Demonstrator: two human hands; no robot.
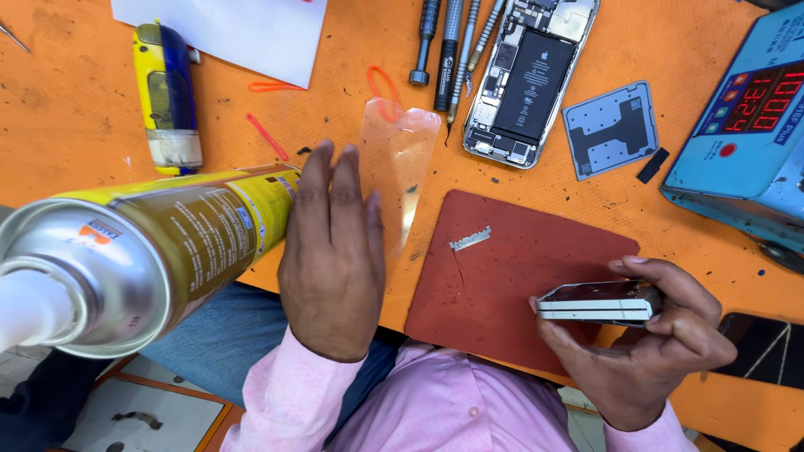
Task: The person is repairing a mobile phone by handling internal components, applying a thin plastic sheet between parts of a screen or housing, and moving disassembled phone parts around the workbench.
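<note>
Yellow spray can loomed closest, left of the red mat. Left hand lay flat, empty, beside clear film; right hand gripped a phone screen edgewise over the mat, film not yet applied.

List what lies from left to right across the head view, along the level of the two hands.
Spray can → left hand → clear film → red mat → white phone frame in the right hand.

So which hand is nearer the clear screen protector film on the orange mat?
Left. The left hand lies flat right beside the clear film, fingertips at its edge. The right hand is well off to the other side, holding a phone frame edge-on.
</note>
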